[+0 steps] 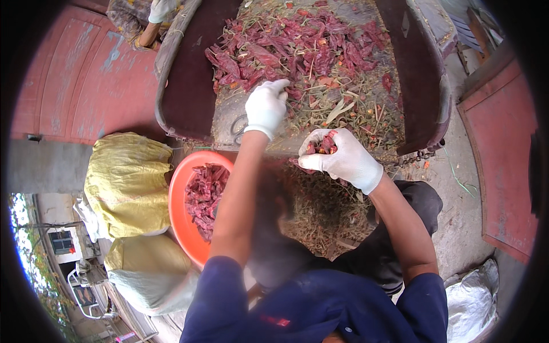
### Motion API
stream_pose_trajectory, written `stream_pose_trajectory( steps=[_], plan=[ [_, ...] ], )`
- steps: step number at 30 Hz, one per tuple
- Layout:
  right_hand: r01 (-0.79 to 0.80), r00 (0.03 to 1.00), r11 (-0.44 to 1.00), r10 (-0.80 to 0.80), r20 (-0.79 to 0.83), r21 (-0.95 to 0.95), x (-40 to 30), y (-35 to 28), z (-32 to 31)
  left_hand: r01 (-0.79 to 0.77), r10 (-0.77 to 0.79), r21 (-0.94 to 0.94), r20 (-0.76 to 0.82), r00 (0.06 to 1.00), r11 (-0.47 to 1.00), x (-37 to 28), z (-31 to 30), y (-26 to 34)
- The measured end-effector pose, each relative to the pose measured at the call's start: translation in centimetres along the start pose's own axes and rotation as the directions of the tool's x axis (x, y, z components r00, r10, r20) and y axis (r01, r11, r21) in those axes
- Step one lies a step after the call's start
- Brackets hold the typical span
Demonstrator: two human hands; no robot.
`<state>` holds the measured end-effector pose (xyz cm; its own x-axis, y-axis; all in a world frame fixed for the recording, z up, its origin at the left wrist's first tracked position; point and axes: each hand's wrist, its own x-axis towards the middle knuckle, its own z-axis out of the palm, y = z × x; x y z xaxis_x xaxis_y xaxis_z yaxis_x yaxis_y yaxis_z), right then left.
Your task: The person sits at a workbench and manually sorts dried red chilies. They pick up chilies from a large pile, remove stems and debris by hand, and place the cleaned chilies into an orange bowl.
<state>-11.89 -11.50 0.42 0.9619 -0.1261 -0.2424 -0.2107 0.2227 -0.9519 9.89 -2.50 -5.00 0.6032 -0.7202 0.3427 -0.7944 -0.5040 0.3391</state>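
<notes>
My left hand [266, 105], in a white knit glove, is at the near left edge of a heap of dried red chili peppers [296, 47] on a cart bed [227, 107]. Its index finger points to the right; whether its fingertips hold anything I cannot tell. My right hand [339, 156], gloved the same way, is closed around several dried chili peppers [324, 145] above the bed's near edge. Scissors [238, 128] lie on the bed beside my left wrist. Stems and dry leaves [347, 107] are strewn right of my left hand.
An orange plastic basin [178, 206] with dried chilies stands left of my legs. Yellow woven sacks [128, 184] are farther left. Plant debris [330, 218] is piled between my legs. A chain [416, 157] hangs at the cart's right corner. Another person's gloved hand [161, 9] is at the upper left.
</notes>
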Motion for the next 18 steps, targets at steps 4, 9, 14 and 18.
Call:
stream_pose_trajectory(
  steps=[4, 9, 14, 18],
  plan=[
    [0.011, 0.999, 1.000, -0.011, -0.030, 0.003, 0.4, 0.6, -0.1, -0.149, 0.146, 0.279, 0.034, 0.989, 0.949, 0.4, 1.9, 0.0],
    [0.014, 0.985, 0.997, -0.027, -0.169, -0.079, 0.5, 0.8, -0.8, -0.066, 0.089, 0.133, -0.170, 0.981, 0.989, 1.0, 0.5, 1.6],
    [0.009, 0.955, 0.999, -0.020, -0.296, -0.039, 0.2, -0.9, -0.8, 0.218, -0.240, -0.263, -0.055, 0.969, 0.940, 0.6, -1.6, 2.5],
    [0.119, 0.910, 0.990, -0.138, -0.390, -0.073, 0.5, -0.2, -1.7, 0.383, -0.356, -0.665, 0.184, 0.916, 0.641, -0.4, -4.1, 5.7]
  ],
)
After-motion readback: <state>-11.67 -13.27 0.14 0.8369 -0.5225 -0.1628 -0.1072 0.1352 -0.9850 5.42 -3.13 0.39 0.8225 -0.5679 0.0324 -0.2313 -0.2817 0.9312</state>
